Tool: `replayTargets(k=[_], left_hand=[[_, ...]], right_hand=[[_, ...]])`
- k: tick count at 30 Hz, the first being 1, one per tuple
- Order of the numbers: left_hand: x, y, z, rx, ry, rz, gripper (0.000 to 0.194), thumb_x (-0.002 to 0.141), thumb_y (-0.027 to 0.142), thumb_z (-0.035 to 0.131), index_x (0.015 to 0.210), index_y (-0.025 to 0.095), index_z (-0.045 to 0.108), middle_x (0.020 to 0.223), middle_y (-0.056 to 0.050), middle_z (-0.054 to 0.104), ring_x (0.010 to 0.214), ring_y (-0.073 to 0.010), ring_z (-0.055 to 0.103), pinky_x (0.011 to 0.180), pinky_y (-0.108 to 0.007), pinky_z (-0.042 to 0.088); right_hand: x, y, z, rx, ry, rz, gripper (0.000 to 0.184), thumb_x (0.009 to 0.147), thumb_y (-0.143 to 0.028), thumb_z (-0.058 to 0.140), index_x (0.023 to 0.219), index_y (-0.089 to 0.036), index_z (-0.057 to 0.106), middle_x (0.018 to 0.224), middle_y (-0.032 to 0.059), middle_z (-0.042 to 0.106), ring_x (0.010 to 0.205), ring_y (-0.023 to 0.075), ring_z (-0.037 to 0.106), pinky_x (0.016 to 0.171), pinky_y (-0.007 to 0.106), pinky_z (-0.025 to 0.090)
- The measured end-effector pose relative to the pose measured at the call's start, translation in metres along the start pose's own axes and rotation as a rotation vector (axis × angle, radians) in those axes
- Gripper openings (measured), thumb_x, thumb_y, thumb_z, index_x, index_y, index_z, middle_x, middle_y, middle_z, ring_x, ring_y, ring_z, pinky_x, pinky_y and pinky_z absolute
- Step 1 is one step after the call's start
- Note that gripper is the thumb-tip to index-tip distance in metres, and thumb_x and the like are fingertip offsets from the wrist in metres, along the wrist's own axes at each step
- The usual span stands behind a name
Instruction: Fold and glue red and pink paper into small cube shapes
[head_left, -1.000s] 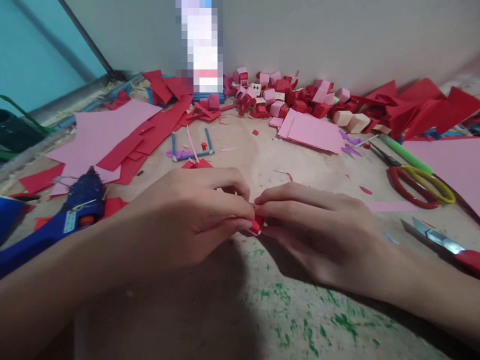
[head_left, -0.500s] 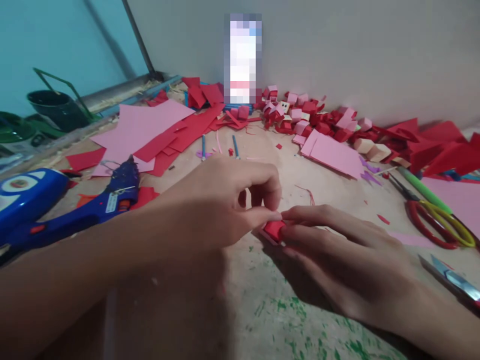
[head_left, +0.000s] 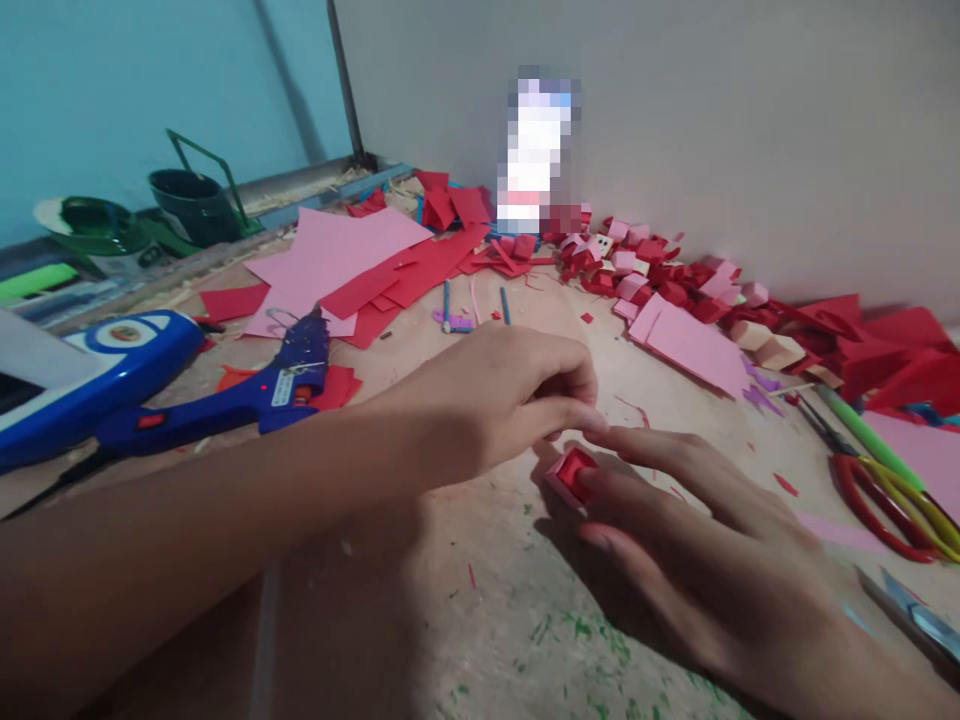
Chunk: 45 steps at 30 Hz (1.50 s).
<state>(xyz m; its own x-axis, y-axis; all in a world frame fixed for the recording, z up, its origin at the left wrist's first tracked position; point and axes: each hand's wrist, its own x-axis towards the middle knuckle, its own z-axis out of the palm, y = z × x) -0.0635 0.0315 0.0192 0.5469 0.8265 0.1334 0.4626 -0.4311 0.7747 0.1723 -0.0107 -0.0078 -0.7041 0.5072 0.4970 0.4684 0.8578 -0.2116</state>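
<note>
A small red paper cube (head_left: 573,474) rests on the tabletop between my hands. My right hand (head_left: 675,520) lies low over the table with its fingers stretched toward the cube, the fingertips pressing its near and right sides. My left hand (head_left: 495,395) hovers just above and left of the cube, fingers curled in, thumb and forefinger pinched close together at the cube's top edge. Whether the left fingers grip the cube is hard to tell.
A blue glue gun (head_left: 225,398) lies at the left. Red and pink paper sheets (head_left: 352,270) and a pile of small cubes (head_left: 645,265) line the wall. Scissors (head_left: 885,480) and a craft knife (head_left: 915,620) lie at the right. Green pots (head_left: 187,200) stand far left.
The view has swung left and down. The red cube has gone from being pinched between both hands to resting on the table, and my right fingers have flattened out beside it.
</note>
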Motion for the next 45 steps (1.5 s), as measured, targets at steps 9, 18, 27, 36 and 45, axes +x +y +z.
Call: replayTargets(k=[9, 18, 27, 36, 45], left_hand=[[0.001, 0.002, 0.005, -0.18, 0.023, -0.098, 0.033, 0.1, 0.045, 0.06, 0.081, 0.022, 0.046, 0.065, 0.006, 0.055, 0.057, -0.0104, 0.053, 0.052, -0.023, 0.038], [0.003, -0.005, 0.007, -0.834, -0.176, -0.289, 0.014, 0.097, 0.023, 0.063, 0.096, 0.013, 0.073, 0.077, -0.006, 0.075, 0.061, -0.0117, 0.067, 0.046, -0.02, 0.044], [0.004, -0.007, 0.013, -0.759, -0.271, -0.187, 0.027, 0.092, 0.028, 0.07, 0.114, 0.019, 0.081, 0.081, -0.006, 0.077, 0.066, -0.0165, 0.072, 0.054, -0.026, 0.056], [-0.002, 0.017, 0.01, -0.313, -0.25, -0.156, 0.045, 0.095, 0.032, 0.063, 0.139, 0.027, 0.07, 0.084, 0.0, 0.075, 0.071, -0.0135, 0.066, 0.059, -0.021, 0.05], [-0.003, 0.018, 0.013, -0.253, -0.189, -0.085, 0.034, 0.093, 0.03, 0.063, 0.123, 0.025, 0.079, 0.071, 0.002, 0.07, 0.059, -0.0109, 0.057, 0.048, -0.019, 0.039]], right_hand=[[0.002, -0.002, 0.004, 0.028, 0.046, 0.052, 0.02, 0.092, -0.011, 0.068, 0.109, -0.02, 0.073, 0.113, 0.0133, 0.078, 0.097, 0.0274, 0.078, 0.082, 0.041, 0.065], [0.002, 0.0, 0.004, 0.086, 0.354, 0.264, 0.021, 0.091, -0.007, 0.067, 0.1, -0.024, 0.075, 0.09, 0.0067, 0.08, 0.077, 0.0213, 0.077, 0.066, 0.032, 0.063], [0.013, -0.011, 0.001, 0.406, 0.398, 0.583, 0.01, 0.09, -0.018, 0.074, 0.081, -0.019, 0.077, 0.066, 0.0002, 0.075, 0.054, 0.0131, 0.067, 0.049, 0.021, 0.054], [0.013, -0.006, 0.004, 0.547, 0.456, 0.796, 0.009, 0.085, -0.026, 0.077, 0.08, -0.019, 0.08, 0.059, -0.0018, 0.071, 0.052, 0.0113, 0.064, 0.05, 0.019, 0.053], [0.015, -0.006, 0.004, 0.582, 0.46, 0.849, 0.009, 0.078, -0.021, 0.075, 0.069, -0.02, 0.077, 0.055, -0.0038, 0.067, 0.049, 0.0087, 0.058, 0.046, 0.016, 0.048]])
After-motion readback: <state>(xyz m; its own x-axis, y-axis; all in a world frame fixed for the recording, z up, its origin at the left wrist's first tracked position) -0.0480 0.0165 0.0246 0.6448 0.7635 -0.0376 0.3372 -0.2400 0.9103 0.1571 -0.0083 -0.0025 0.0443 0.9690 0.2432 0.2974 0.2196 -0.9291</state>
